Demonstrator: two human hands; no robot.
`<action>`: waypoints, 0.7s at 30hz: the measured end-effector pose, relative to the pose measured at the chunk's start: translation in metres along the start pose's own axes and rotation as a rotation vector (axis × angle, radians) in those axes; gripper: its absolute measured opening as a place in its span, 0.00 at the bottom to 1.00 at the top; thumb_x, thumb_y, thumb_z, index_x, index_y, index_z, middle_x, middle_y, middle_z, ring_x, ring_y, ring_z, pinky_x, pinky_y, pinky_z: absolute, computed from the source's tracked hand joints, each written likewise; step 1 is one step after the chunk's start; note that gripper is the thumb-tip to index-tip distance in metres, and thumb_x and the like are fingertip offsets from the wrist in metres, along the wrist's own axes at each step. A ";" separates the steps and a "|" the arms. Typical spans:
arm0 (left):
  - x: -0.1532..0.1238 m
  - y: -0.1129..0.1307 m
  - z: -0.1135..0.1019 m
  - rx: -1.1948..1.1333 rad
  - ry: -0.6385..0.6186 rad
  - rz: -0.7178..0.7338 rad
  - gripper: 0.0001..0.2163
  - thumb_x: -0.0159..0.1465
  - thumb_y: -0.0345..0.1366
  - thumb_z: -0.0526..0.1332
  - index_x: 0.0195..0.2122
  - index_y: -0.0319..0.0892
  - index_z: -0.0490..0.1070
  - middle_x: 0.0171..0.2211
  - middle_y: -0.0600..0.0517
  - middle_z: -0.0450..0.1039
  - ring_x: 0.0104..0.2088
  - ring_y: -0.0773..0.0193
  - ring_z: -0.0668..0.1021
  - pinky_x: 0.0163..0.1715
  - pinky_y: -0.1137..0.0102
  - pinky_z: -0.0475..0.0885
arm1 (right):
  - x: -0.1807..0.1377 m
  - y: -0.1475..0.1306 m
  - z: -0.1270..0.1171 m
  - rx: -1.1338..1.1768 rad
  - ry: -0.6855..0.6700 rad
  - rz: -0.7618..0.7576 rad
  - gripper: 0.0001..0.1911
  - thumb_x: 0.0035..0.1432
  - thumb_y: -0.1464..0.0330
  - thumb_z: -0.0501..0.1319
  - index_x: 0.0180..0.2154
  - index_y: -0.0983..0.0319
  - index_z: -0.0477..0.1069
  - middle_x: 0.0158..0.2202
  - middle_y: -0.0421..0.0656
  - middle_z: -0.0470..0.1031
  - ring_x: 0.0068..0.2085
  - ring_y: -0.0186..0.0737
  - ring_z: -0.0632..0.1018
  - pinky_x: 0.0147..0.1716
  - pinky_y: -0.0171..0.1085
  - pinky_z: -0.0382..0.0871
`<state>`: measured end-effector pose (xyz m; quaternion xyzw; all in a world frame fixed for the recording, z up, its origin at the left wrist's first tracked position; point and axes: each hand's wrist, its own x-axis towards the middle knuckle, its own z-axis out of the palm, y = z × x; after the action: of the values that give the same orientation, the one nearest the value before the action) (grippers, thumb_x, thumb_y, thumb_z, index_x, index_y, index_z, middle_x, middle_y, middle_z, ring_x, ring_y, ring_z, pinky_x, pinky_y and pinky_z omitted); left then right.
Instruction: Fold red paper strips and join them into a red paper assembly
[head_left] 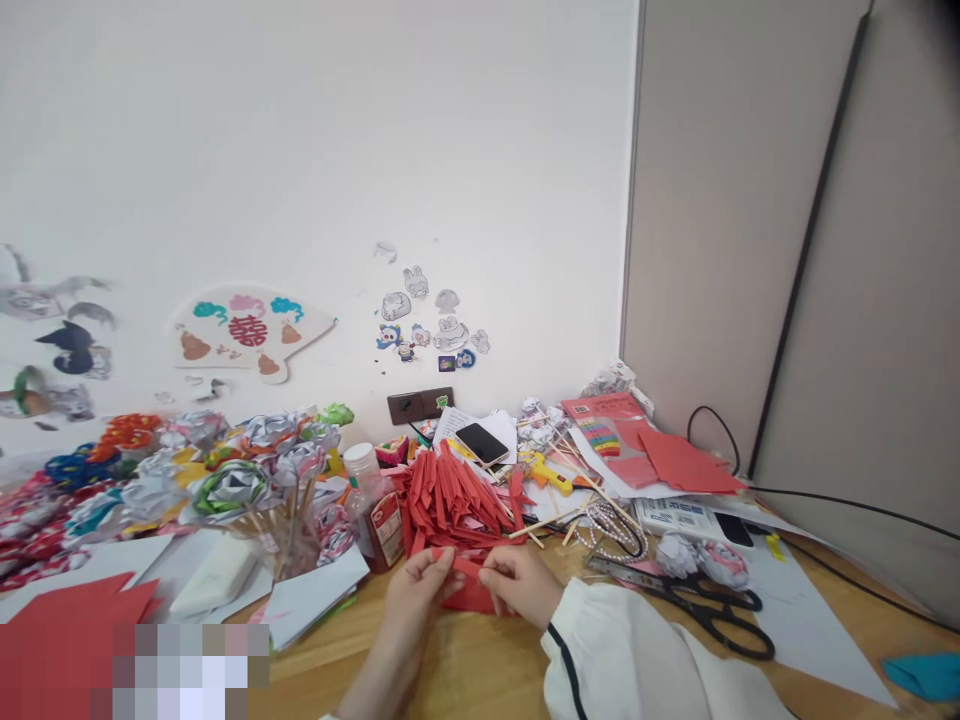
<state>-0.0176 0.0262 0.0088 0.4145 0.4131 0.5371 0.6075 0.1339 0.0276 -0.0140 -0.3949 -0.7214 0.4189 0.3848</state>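
My left hand [418,590] and my right hand [523,584] meet low in the middle of the view, both pinched on a piece of red paper [471,590] held just above the wooden table [480,665]. The right arm wears a white sleeve [637,660]. Right behind the hands lies a pile of folded red paper strips [454,500]. Much of the held paper is hidden by my fingers.
Black scissors [709,605] lie right of my hands, beside crumpled paper balls [705,558]. A yellow glue gun [547,472], wooden sticks, a phone [482,442] and red sheets [679,460] sit behind. Paper flowers [247,470] and a glue bottle [375,510] stand left. Cables run along the right.
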 end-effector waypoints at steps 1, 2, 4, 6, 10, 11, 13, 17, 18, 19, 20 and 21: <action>0.000 0.001 -0.001 0.019 0.026 0.016 0.08 0.43 0.37 0.62 0.19 0.37 0.67 0.15 0.56 0.70 0.18 0.73 0.71 0.22 0.79 0.68 | 0.001 0.001 0.000 0.009 -0.016 0.007 0.13 0.51 0.63 0.48 0.22 0.65 0.62 0.13 0.34 0.61 0.14 0.25 0.62 0.15 0.25 0.55; 0.000 0.001 -0.001 0.034 0.050 0.031 0.09 0.42 0.37 0.63 0.18 0.36 0.67 0.14 0.56 0.69 0.17 0.73 0.71 0.22 0.79 0.67 | 0.001 0.001 0.000 0.010 -0.029 0.006 0.15 0.51 0.62 0.48 0.21 0.65 0.61 0.12 0.34 0.60 0.14 0.25 0.62 0.15 0.25 0.55; 0.000 0.002 -0.001 0.025 0.059 0.043 0.09 0.41 0.37 0.63 0.19 0.36 0.67 0.16 0.56 0.70 0.18 0.73 0.71 0.22 0.79 0.68 | 0.002 0.002 0.000 0.009 -0.034 -0.011 0.16 0.51 0.61 0.48 0.19 0.65 0.61 0.11 0.34 0.59 0.14 0.25 0.62 0.15 0.25 0.55; 0.000 0.001 0.000 -0.021 0.034 0.013 0.09 0.41 0.36 0.63 0.20 0.37 0.66 0.16 0.55 0.71 0.18 0.72 0.72 0.23 0.77 0.69 | 0.002 0.001 0.000 0.033 -0.024 -0.020 0.17 0.51 0.60 0.48 0.19 0.65 0.60 0.12 0.34 0.59 0.14 0.25 0.61 0.15 0.25 0.54; -0.001 -0.001 -0.001 -0.069 0.024 -0.011 0.09 0.41 0.35 0.64 0.17 0.37 0.63 0.14 0.55 0.69 0.18 0.72 0.71 0.22 0.78 0.68 | 0.002 -0.005 0.005 0.116 -0.066 -0.016 0.18 0.52 0.58 0.46 0.22 0.65 0.61 0.13 0.35 0.60 0.14 0.25 0.61 0.14 0.25 0.54; -0.001 0.000 -0.001 -0.069 0.038 0.009 0.10 0.41 0.35 0.63 0.16 0.37 0.62 0.13 0.56 0.68 0.17 0.73 0.71 0.22 0.79 0.68 | 0.002 -0.006 0.006 0.136 -0.100 -0.017 0.18 0.51 0.58 0.46 0.22 0.65 0.61 0.13 0.35 0.60 0.14 0.25 0.61 0.14 0.25 0.54; 0.001 0.001 -0.003 -0.056 0.055 0.050 0.09 0.42 0.35 0.63 0.18 0.37 0.62 0.13 0.57 0.67 0.17 0.73 0.71 0.22 0.78 0.68 | 0.004 -0.009 0.006 0.165 -0.146 -0.017 0.17 0.51 0.58 0.47 0.24 0.65 0.61 0.14 0.35 0.61 0.14 0.25 0.62 0.14 0.25 0.54; 0.004 0.000 -0.006 0.163 0.063 0.105 0.13 0.47 0.41 0.57 0.30 0.38 0.64 0.23 0.51 0.71 0.23 0.65 0.73 0.25 0.71 0.68 | 0.024 -0.017 -0.004 0.147 -0.027 -0.058 0.17 0.52 0.59 0.46 0.24 0.65 0.61 0.13 0.35 0.60 0.14 0.26 0.61 0.15 0.26 0.55; 0.003 -0.001 -0.006 0.278 0.073 0.161 0.13 0.48 0.41 0.56 0.32 0.38 0.64 0.26 0.49 0.72 0.25 0.64 0.74 0.27 0.69 0.68 | 0.034 -0.020 -0.007 0.127 0.010 -0.068 0.17 0.52 0.59 0.45 0.24 0.64 0.61 0.13 0.35 0.60 0.14 0.26 0.60 0.14 0.26 0.54; 0.002 -0.002 -0.006 0.410 0.071 0.244 0.13 0.48 0.40 0.56 0.32 0.38 0.65 0.28 0.47 0.72 0.28 0.62 0.73 0.30 0.68 0.67 | 0.045 -0.025 -0.011 0.104 0.031 -0.070 0.17 0.52 0.58 0.45 0.25 0.64 0.62 0.13 0.36 0.60 0.13 0.26 0.60 0.13 0.27 0.53; 0.000 -0.003 -0.006 0.564 0.048 0.320 0.11 0.48 0.39 0.56 0.31 0.39 0.67 0.30 0.47 0.72 0.31 0.61 0.73 0.34 0.67 0.66 | 0.057 -0.030 -0.015 0.071 0.054 -0.074 0.17 0.52 0.59 0.45 0.25 0.64 0.62 0.13 0.36 0.60 0.14 0.26 0.61 0.14 0.27 0.54; -0.002 -0.003 -0.004 0.712 0.015 0.384 0.09 0.47 0.38 0.57 0.29 0.40 0.69 0.31 0.47 0.72 0.33 0.60 0.72 0.36 0.66 0.64 | 0.069 -0.036 -0.018 0.026 0.092 -0.077 0.18 0.52 0.58 0.44 0.25 0.65 0.63 0.14 0.36 0.61 0.14 0.27 0.61 0.14 0.27 0.55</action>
<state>-0.0211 0.0242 0.0047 0.6647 0.4927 0.4673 0.3116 0.1137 0.0826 0.0403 -0.3808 -0.7121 0.3945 0.4384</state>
